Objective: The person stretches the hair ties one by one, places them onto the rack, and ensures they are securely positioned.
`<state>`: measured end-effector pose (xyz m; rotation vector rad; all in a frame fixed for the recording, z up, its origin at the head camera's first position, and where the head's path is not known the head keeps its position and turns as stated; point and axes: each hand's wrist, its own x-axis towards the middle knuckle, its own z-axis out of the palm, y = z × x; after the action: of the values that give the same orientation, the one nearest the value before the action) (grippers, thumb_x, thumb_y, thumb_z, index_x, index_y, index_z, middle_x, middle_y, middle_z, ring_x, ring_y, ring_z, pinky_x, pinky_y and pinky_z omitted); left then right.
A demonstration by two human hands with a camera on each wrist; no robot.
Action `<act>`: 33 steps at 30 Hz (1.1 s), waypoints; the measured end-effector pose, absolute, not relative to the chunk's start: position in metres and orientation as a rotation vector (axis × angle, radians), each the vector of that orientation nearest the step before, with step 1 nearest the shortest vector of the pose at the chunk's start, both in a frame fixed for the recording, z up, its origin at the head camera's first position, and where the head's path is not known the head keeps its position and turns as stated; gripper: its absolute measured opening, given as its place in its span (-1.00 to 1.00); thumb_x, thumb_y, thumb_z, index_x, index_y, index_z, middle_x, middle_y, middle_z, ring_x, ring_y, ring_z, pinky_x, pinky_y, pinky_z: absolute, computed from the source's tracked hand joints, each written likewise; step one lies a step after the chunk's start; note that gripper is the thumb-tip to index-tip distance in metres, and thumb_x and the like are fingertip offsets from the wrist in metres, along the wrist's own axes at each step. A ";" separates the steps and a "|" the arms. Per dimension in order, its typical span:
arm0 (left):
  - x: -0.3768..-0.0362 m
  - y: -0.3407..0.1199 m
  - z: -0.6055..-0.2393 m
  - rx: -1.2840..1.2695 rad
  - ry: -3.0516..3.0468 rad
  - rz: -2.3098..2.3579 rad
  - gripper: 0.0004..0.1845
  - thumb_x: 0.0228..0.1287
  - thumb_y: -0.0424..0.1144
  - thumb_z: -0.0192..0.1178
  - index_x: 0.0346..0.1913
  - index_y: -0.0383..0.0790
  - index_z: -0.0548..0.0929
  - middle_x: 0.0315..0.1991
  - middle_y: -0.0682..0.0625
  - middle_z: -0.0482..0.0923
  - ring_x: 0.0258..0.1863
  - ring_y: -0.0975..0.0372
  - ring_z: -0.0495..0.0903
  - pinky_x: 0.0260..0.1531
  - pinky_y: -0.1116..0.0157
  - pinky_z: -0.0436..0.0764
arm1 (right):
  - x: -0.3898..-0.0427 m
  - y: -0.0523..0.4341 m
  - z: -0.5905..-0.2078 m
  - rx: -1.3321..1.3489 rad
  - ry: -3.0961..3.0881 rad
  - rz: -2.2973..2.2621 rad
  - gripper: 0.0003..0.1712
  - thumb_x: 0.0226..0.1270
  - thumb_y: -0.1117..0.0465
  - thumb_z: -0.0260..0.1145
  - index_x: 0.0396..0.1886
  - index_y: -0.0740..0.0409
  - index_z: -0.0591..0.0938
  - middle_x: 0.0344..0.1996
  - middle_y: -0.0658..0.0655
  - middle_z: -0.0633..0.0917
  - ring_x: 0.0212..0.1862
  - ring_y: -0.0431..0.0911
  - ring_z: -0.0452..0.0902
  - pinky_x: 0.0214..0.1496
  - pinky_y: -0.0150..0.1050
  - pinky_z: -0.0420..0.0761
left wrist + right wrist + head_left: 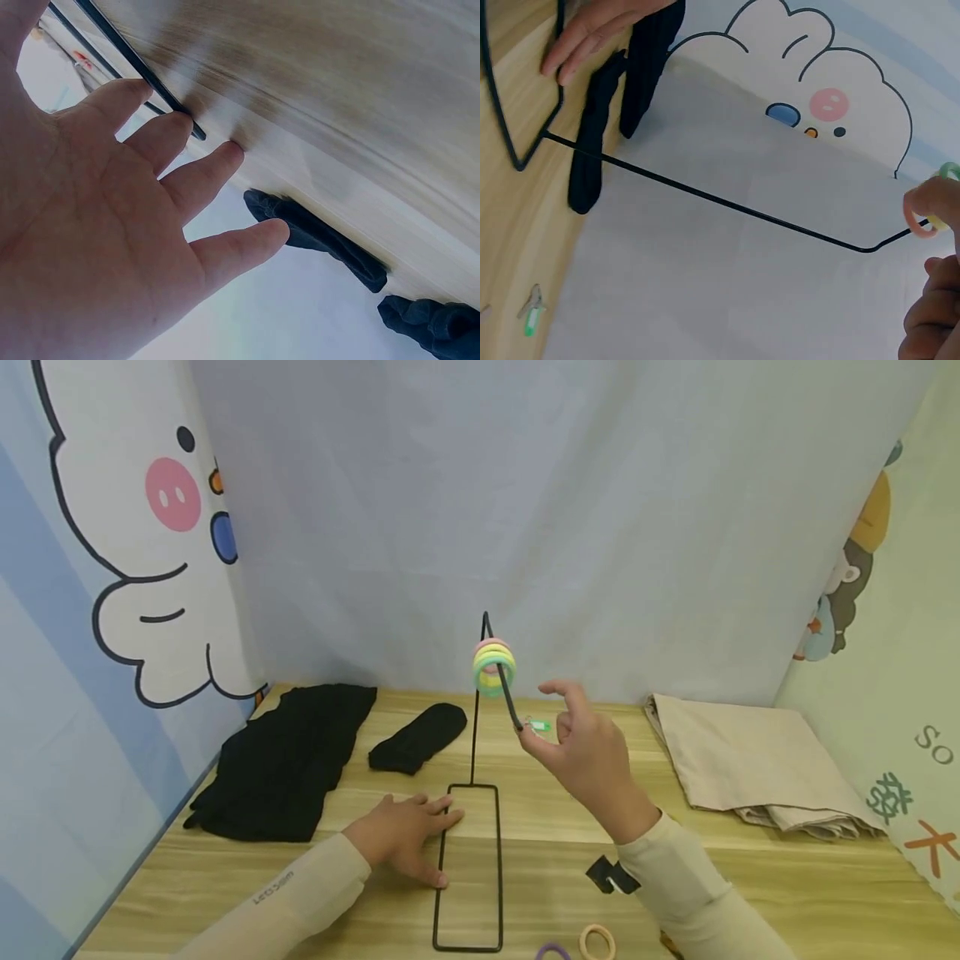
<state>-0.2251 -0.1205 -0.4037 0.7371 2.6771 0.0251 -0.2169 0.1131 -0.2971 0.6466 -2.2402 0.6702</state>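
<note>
A black wire stand (499,860) has a flat rectangular base on the table, a tall upright and an arm bent toward me at the top. Pink, yellow and green rings (480,682) hang together on that arm. My left hand (405,833) rests on the left side of the base, fingers spread. My right hand (592,760) is beside the arm's free end, index finger and thumb wide apart, thumb tip right at the rod's end. In the right wrist view, the thumb and finger side of that hand overlaps the pink ring (910,214).
Black cloth (288,764) and a smaller black fabric piece (420,737) lie at left. Folded beige cloth (742,760) is at right. A purple ring (552,948), an orange ring (584,941) and a black scrap (600,873) lie in front; a green-tagged key (540,725) lies behind.
</note>
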 end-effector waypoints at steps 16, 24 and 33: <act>-0.225 -0.119 -0.402 0.730 2.674 0.041 -0.03 -0.10 0.39 0.21 0.42 0.21 0.13 0.47 0.12 0.00 0.41 0.02 0.08 0.19 -0.26 0.14 | -0.195 0.147 -0.375 0.809 -2.820 1.228 -0.58 0.05 0.11 0.44 -0.10 0.06 0.53 -0.75 -0.13 0.13 -0.69 -0.35 -0.02 -0.49 -0.41 0.32; -0.225 -0.119 -0.402 0.729 2.671 0.042 -0.02 -0.10 0.39 0.22 0.42 0.20 0.13 0.47 0.11 -0.01 0.41 0.01 0.08 0.19 -0.26 0.14 | -0.187 0.169 -0.399 1.238 -2.991 1.212 -0.51 -0.04 0.10 0.49 -0.08 0.08 0.55 -0.68 -0.17 0.21 -0.61 -0.41 0.09 -0.35 -0.46 0.36; -0.224 -0.120 -0.401 0.726 2.671 0.042 -0.03 -0.09 0.38 0.22 0.42 0.20 0.13 0.47 0.11 0.00 0.41 0.00 0.09 0.18 -0.26 0.14 | -0.173 0.176 -0.408 1.578 -3.111 1.001 -0.53 -0.07 0.15 0.50 -0.09 -0.10 0.56 -0.70 -0.22 0.20 -0.64 -0.43 0.05 -0.55 -0.56 0.21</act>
<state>-0.2238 -0.1196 -0.4009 0.7255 2.6710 0.0423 -0.1733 0.1759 -0.4082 1.5778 -3.1111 1.0010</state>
